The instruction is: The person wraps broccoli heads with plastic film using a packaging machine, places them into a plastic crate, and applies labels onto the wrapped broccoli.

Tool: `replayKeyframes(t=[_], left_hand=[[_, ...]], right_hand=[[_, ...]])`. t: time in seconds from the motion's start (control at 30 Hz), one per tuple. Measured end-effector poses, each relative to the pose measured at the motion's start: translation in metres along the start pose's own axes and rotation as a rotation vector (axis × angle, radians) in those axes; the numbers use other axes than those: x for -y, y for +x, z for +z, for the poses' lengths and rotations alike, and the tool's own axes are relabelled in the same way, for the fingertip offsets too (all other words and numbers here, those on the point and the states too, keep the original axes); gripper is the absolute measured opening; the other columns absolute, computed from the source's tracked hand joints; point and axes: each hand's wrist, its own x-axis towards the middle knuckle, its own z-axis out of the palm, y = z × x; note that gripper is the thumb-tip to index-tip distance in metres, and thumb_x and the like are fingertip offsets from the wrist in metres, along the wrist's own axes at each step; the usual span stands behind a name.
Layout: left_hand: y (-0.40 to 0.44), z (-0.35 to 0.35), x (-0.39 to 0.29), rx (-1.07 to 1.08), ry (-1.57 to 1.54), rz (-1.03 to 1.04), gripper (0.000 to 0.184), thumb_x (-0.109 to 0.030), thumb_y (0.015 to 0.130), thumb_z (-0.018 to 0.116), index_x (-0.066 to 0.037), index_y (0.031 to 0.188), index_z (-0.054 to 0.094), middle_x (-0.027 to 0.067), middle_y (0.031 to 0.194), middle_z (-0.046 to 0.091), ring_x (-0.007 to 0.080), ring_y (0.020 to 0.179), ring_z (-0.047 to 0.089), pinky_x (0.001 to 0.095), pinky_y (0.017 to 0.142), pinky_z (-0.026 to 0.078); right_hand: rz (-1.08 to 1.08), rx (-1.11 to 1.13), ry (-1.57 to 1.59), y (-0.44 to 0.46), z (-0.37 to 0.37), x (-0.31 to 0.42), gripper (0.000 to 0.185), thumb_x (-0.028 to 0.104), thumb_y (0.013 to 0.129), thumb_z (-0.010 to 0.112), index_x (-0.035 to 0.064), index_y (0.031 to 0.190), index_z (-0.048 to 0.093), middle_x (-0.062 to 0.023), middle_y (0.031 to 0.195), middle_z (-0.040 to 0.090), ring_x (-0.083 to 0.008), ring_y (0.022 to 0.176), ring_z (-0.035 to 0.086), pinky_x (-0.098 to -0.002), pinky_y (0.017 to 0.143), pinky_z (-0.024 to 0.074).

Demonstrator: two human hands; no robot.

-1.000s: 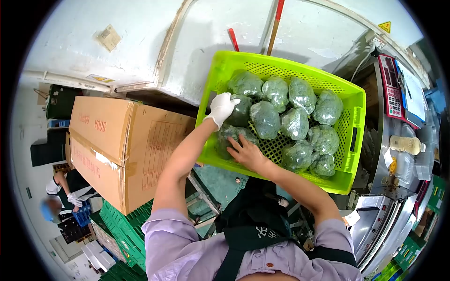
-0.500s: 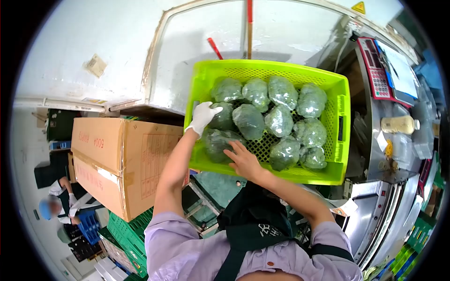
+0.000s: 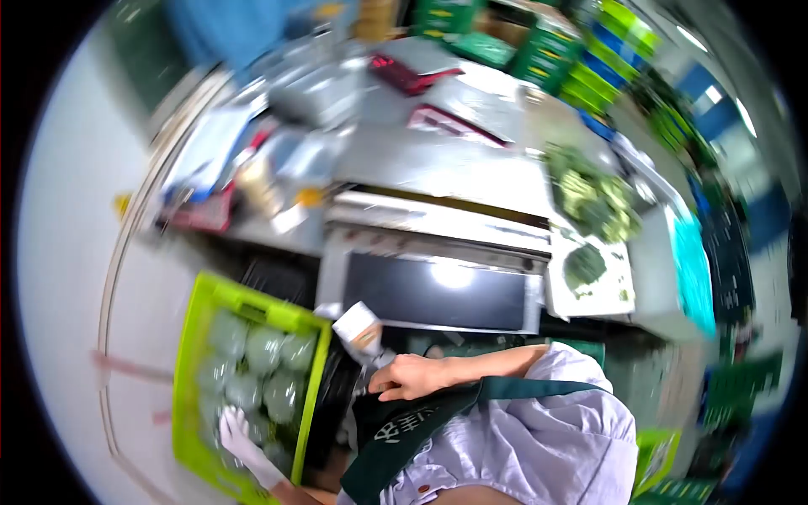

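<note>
A lime-green crate (image 3: pixel 192 353) at the lower left holds several plastic-wrapped broccoli heads (image 3: pixel 284 396), blurred by motion. My left hand (image 3: pixel 238 431), in a white glove, lies over the heads with its fingers stretched out; whether it touches one is unclear. Outside the crate, my bare right hand (image 3: pixel 408 376) hangs in front of my dark green apron (image 3: pixel 404 425). Its fingers are loosely bent, and nothing shows in them. A white paper piece (image 3: pixel 357 320) sits just above that hand, by the crate's right edge.
Ahead stands a steel wrapping station with a dark front panel (image 3: pixel 433 290). Loose broccoli (image 3: pixel 583 268) lies on a white board to its right. A pale bottle (image 3: pixel 257 183) and a red-edged scale (image 3: pixel 202 210) are on the left counter. Green crates (image 3: pixel 547 55) stand at the back.
My view has swung right, so the crate now appears at lower left. My right hand has left the broccoli and come out of the crate; my left hand stays in it.
</note>
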Motion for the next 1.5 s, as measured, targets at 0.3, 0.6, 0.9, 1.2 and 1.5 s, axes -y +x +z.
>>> replayKeyframes(t=[0.3,0.6,0.9,1.2,1.5], left_hand=[[-0.087,0.220,-0.097,0.483,0.067,0.282,0.032,-0.018,0.096,0.048,0.003,0.118,0.055,0.0119,0.113,0.061,0.0198,0.097,0.061,0.0273,0.082,0.047],[-0.174,0.330,-0.103,0.889,0.157,0.429,0.026,-0.010,0.092,0.054,0.004,0.113,0.057,0.0125,0.107,0.063,0.0204,0.095,0.063,0.0284,0.084,0.049],[-0.237,0.372,-0.061,0.984,0.299,0.443,0.020,-0.010,0.089,0.060,0.001,0.105,0.064,0.0095,0.097,0.065,0.0155,0.087,0.064,0.0255,0.078,0.050],[-0.230,0.385,-0.057,0.957,0.305,0.544,0.020,-0.006,0.086,0.060,0.001,0.104,0.063,0.0130,0.099,0.065,0.0171,0.085,0.066,0.0270,0.078,0.052],[-0.199,0.399,-0.051,1.011,0.276,0.704,0.016,-0.001,0.084,0.059,0.000,0.099,0.064,0.0126,0.094,0.065,0.0174,0.073,0.067,0.0267,0.066,0.054]], right_hand=[[0.376,-1.044,-0.054,-0.260,-0.129,-0.043,0.030,0.022,0.081,0.068,0.0069,0.106,0.063,-0.0120,0.074,0.067,-0.0223,0.066,0.066,-0.0323,0.063,0.0518],[0.957,-1.566,-0.246,-0.446,-0.151,-0.201,0.067,0.040,0.067,0.078,0.0081,0.121,0.056,-0.0211,0.107,0.063,-0.0286,0.087,0.066,-0.0382,0.075,0.0527],[0.996,-1.270,-0.080,-0.452,-0.216,-0.211,0.096,0.053,0.058,0.080,0.0058,0.132,0.043,-0.0218,0.104,0.063,-0.0296,0.090,0.064,-0.0387,0.077,0.0519],[1.045,-1.232,-0.197,-0.409,-0.182,-0.201,0.091,0.036,0.051,0.082,0.0097,0.130,0.043,-0.0170,0.107,0.062,-0.0312,0.093,0.064,-0.0389,0.081,0.0511],[0.600,-1.609,0.508,-0.427,-0.242,-0.154,0.088,0.028,0.059,0.085,-0.0004,0.132,0.044,-0.0179,0.120,0.055,-0.0245,0.100,0.061,-0.0366,0.082,0.0499]])
